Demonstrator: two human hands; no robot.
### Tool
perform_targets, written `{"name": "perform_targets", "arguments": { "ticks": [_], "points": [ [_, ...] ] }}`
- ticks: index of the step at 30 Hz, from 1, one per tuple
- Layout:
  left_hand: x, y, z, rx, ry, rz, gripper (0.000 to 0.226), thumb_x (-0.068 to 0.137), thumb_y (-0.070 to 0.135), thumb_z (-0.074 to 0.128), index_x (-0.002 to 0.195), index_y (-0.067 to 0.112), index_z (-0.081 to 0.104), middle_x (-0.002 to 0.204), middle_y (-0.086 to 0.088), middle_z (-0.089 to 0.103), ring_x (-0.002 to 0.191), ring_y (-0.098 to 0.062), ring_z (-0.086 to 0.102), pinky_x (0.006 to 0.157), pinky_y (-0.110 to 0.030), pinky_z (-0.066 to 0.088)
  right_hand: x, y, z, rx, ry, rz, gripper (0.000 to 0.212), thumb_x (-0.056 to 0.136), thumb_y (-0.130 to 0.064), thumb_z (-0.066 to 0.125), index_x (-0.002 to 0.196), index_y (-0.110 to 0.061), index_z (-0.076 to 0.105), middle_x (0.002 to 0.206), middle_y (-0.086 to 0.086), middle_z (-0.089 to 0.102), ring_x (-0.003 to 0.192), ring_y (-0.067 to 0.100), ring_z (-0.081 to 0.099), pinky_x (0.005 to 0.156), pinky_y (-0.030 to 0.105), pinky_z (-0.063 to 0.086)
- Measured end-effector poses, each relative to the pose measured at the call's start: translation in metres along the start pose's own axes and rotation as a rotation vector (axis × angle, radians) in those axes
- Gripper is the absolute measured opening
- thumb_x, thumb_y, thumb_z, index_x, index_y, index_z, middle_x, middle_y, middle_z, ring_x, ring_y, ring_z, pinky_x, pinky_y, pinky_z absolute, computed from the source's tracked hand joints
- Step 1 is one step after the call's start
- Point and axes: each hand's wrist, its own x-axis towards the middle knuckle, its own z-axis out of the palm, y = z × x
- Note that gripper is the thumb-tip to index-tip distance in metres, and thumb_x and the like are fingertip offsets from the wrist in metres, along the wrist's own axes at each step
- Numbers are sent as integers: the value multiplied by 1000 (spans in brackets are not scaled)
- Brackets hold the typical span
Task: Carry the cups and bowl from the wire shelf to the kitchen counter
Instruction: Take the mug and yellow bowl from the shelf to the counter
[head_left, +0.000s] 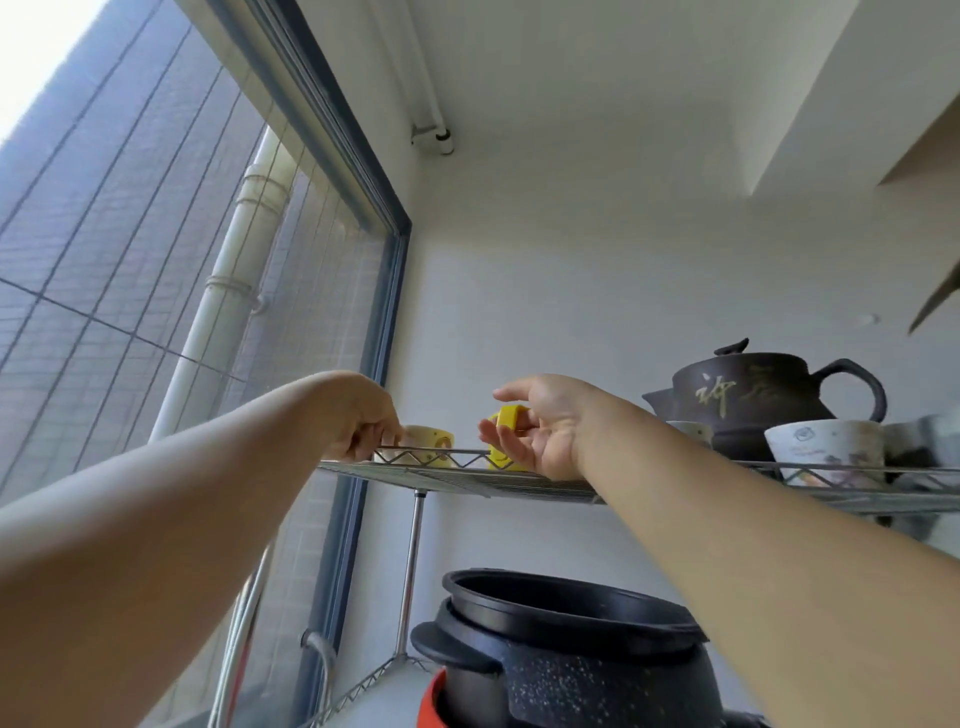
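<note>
White walls and a tall window frame the chrome wire shelf (457, 480), where the pick-up step is in hand: nothing has left for the desk, which is out of view. Near the shelf's left end stand a cream ceramic cup (428, 446) and, just beside it, a yellow cup (506, 418), both upright with long axes vertical and mouths up, I judge. Left hand (363, 415) has fingers closed at the cream cup's side; right hand (540, 426) cups the yellow one, fingers apart, so next comes closing and lifting over the rim.
</note>
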Motion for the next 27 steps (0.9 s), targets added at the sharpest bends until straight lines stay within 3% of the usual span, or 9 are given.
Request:
{"name": "perform_targets", "arguments": {
  "ticks": [2, 6, 8, 12, 16, 19, 23, 27],
  "points": [
    [-1, 0, -2, -73, -39, -16, 12, 90, -6, 49, 87, -10, 60, 42, -5, 43, 22, -5, 28, 23, -11, 26, -1, -4, -7, -8, 26, 0, 24, 92, -16, 57, 108, -2, 46, 100, 13, 53, 34, 23, 63, 26, 17, 43],
    [0, 5, -6, -179, -102, 9, 15, 89, -5, 48, 100, -11, 57, 55, -8, 49, 24, -4, 31, 23, -11, 28, -7, -13, -18, -94, 63, 11, 25, 91, -17, 58, 108, -1, 48, 89, 13, 56, 33, 25, 63, 27, 19, 45],
    [-2, 11, -5, -288, -94, 39, 13, 92, -1, 48, 99, -10, 53, 54, -14, 56, 25, -7, 37, 25, -13, 36, -10, -17, -21, -167, 85, 9, 29, 92, -18, 58, 109, 3, 48, 87, 13, 52, 34, 28, 64, 28, 25, 49],
    [-3, 16, -1, -418, -58, 78, 32, 99, 15, 46, 113, -14, 47, 69, -9, 49, 50, -12, 46, 35, -23, 51, -18, -22, -27, -229, 115, 7, 27, 96, -22, 52, 92, 4, 48, 75, 16, 51, 32, 29, 63, 34, 34, 53],
    [-10, 12, 7, -427, -17, 145, 19, 98, 8, 41, 106, -8, 49, 71, -10, 48, 51, -11, 41, 37, -24, 52, -21, -20, -34, -244, 160, -55, 33, 101, -25, 41, 82, 2, 48, 76, 15, 51, 31, 27, 62, 33, 32, 52],
    [-23, 12, 13, -489, 43, 214, 13, 95, 2, 41, 93, -7, 51, 67, -10, 49, 50, -10, 40, 36, -22, 51, -23, -21, -41, -262, 216, -129, 35, 101, -26, 38, 81, -1, 49, 75, 13, 53, 47, 25, 65, 38, 30, 54],
    [-45, 12, 19, -657, 125, 329, 10, 95, 0, 44, 95, -6, 52, 79, -18, 56, 56, -11, 46, 38, -23, 54, -37, -20, -53, -276, 277, -250, 34, 100, -27, 41, 76, -4, 50, 69, 9, 52, 31, 19, 61, 36, 26, 53],
    [-68, -1, 27, -880, 97, 442, 11, 94, 2, 48, 85, 0, 52, 76, -11, 51, 57, -12, 47, 47, -27, 58, -69, -9, -67, -296, 316, -346, 33, 98, -28, 47, 74, -6, 52, 67, 9, 55, 35, 19, 63, 39, 26, 54]
  ]
}}
